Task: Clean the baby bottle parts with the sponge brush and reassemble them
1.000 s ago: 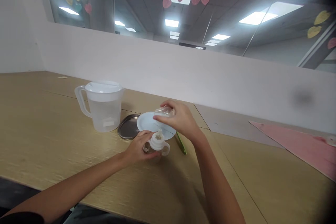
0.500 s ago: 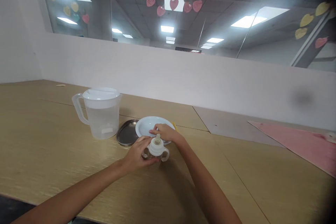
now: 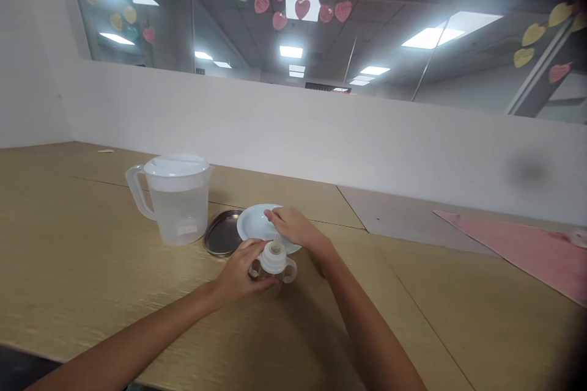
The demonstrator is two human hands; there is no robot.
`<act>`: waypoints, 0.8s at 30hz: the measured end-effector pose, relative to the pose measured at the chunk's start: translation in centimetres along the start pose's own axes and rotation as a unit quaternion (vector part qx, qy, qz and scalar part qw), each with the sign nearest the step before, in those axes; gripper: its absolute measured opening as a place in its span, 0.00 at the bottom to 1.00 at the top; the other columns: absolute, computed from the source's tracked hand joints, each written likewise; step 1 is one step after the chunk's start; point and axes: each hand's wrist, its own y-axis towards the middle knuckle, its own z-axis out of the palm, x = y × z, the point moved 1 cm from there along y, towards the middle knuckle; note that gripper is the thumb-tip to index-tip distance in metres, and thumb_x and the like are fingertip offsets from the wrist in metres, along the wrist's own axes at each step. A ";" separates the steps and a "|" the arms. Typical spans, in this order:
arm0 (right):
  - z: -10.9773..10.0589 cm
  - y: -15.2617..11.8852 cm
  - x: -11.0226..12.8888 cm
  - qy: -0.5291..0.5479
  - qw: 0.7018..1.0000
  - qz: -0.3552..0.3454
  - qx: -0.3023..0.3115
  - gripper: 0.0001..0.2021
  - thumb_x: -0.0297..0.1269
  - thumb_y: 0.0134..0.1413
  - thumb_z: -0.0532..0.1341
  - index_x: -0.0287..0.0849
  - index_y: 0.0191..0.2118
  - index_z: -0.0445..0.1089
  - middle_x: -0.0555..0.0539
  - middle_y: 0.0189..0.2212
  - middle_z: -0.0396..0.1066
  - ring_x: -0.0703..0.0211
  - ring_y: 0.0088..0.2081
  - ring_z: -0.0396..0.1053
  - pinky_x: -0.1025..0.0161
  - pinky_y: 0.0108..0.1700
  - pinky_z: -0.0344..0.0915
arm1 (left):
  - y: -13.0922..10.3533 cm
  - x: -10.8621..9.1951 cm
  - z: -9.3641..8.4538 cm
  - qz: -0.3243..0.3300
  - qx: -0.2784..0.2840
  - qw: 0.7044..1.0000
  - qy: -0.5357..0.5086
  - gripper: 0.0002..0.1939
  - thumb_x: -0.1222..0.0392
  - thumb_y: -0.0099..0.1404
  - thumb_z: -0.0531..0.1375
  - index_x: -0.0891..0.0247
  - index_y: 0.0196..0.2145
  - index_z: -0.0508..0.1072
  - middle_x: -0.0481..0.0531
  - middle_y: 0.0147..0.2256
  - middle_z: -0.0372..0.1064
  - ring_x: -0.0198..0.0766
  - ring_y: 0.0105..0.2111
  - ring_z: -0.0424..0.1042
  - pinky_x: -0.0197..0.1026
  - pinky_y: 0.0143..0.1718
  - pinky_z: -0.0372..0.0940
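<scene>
My left hand (image 3: 243,270) is wrapped around a clear baby bottle (image 3: 274,263), which has a white collar, a teat on top and two side handles. The bottle stands upright near the middle of the table. Just beyond it, my right hand (image 3: 293,226) is over the right side of a pale plate (image 3: 251,220). Its fingers are curled closed with the thumb to the left, and whatever they grip is hidden. The plate overlaps a dark, shiny metal tray (image 3: 221,237) on its left.
A translucent lidded pitcher (image 3: 181,208) with liquid inside stands to the left of the tray, its handle facing left. A pink sheet (image 3: 518,250) lies at the right of the wooden table (image 3: 114,275). A white wall (image 3: 275,125) rises behind, below a window with heart-shaped notes.
My right hand has lifted slightly and moved right over the plate, away from the bottle's teat. The yellow bit behind it is now out of sight. My left hand stays on the bottle.
</scene>
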 end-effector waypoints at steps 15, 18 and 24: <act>-1.3 -3.1 3.6 -0.180 0.974 -0.026 0.138 0.13 0.40 0.44 0.65 0.37 0.36 0.72 0.43 0.30 0.72 0.55 0.33 0.69 0.67 0.26 0.55 | 0.1 -0.8 -0.2 -0.052 0.011 0.999 -0.011 0.26 0.48 0.55 0.62 0.57 0.50 0.67 0.55 0.50 0.63 0.46 0.51 0.60 0.50 0.53 0.58; -2.0 -3.1 2.8 -0.128 0.979 -0.065 0.144 0.18 0.35 0.40 0.67 0.41 0.41 0.71 0.46 0.35 0.72 0.56 0.37 0.69 0.68 0.28 0.56 | 0.3 -0.9 -0.4 -0.043 0.020 0.999 -0.005 0.26 0.47 0.56 0.62 0.57 0.50 0.67 0.54 0.49 0.65 0.47 0.50 0.60 0.49 0.52 0.57; -3.3 -3.3 2.6 -0.074 0.995 -0.007 0.064 0.13 0.45 0.51 0.60 0.40 0.27 0.69 0.50 0.22 0.68 0.64 0.24 0.61 0.67 0.24 0.49 | 0.3 -0.9 -0.3 -0.034 0.009 0.999 0.014 0.28 0.46 0.56 0.62 0.59 0.52 0.65 0.55 0.44 0.67 0.47 0.48 0.62 0.49 0.51 0.56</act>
